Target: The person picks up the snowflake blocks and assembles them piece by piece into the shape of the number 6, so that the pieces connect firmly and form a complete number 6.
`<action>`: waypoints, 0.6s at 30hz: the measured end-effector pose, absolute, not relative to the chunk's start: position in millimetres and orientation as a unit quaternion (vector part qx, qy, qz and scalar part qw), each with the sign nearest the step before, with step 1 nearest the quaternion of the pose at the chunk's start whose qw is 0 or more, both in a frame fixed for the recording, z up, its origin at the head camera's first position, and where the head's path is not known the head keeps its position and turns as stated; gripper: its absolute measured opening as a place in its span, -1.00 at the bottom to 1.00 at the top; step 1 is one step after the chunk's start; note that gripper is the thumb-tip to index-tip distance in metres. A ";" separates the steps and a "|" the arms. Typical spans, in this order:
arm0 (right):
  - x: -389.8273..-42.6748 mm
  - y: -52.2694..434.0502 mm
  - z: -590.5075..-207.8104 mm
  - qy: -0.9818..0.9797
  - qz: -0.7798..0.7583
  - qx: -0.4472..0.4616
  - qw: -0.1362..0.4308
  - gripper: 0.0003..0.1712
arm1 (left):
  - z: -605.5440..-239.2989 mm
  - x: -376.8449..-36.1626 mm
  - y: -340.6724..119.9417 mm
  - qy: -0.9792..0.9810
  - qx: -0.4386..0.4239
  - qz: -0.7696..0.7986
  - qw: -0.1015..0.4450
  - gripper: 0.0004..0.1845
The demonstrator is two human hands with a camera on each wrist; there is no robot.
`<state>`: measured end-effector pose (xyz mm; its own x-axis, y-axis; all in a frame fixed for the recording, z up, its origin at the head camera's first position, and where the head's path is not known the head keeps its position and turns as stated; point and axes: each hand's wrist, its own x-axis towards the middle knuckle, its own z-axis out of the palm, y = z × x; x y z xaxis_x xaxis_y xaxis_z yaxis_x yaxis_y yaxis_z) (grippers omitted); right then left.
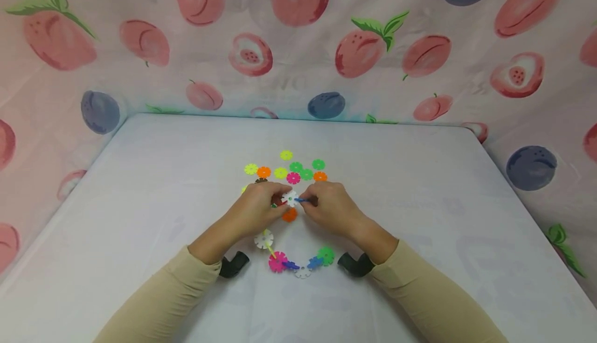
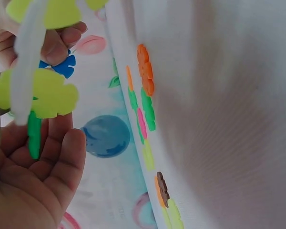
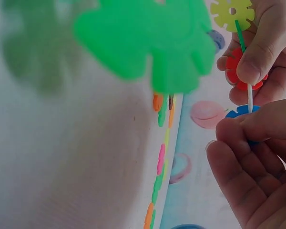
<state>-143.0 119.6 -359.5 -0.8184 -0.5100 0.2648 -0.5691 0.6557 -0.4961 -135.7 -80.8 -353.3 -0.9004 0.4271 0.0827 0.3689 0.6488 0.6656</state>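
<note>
In the head view, my left hand (image 1: pixel 254 208) and right hand (image 1: pixel 333 207) meet above the table's middle, a white notched disc (image 1: pixel 290 198) between them. My left thumb and fingers pinch a red notched disc (image 3: pixel 232 71). My right hand pinches a blue notched disc (image 3: pixel 236 113), which meets the white disc seen edge-on. From the red disc a green disc (image 3: pixel 240 36) leads to a yellow one (image 3: pixel 221 18). The linked chain hangs toward me, with a white disc (image 1: pixel 264 240), a pink disc (image 1: pixel 278 262) and a green end disc (image 1: pixel 326 255).
Loose discs lie beyond my hands: yellow (image 1: pixel 286 155), green (image 1: pixel 318 164), pink (image 1: pixel 293 178), orange (image 1: pixel 320 176) and a partly hidden brown one (image 1: pixel 261 181). An orange disc (image 1: pixel 289 215) shows just below my hands. Black wrist devices (image 1: pixel 235 265) sit under both wrists. A fruit-print cloth (image 1: pixel 298 89) hangs behind the white table (image 1: pixel 420 177).
</note>
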 end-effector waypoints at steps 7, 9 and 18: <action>-143.9 122.2 -360.8 -0.905 0.310 0.289 0.048 -0.93 | -354.0 -136.5 -79.6 0.902 0.212 0.372 0.054 -0.57; -144.1 122.7 -361.2 -0.904 0.314 0.285 0.047 -0.92 | -354.4 -137.3 -79.6 0.901 0.213 0.374 0.053 -0.56; -145.6 122.2 -362.5 -0.906 0.321 0.274 0.041 -0.91 | -355.7 -138.8 -82.0 0.898 0.223 0.374 0.063 -0.55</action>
<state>-145.6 122.2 -362.5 -0.8466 -0.4697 0.2504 -0.5226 0.6443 -0.5584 -138.8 -82.0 -355.7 -0.8924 0.4480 0.0542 0.3542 0.6210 0.6993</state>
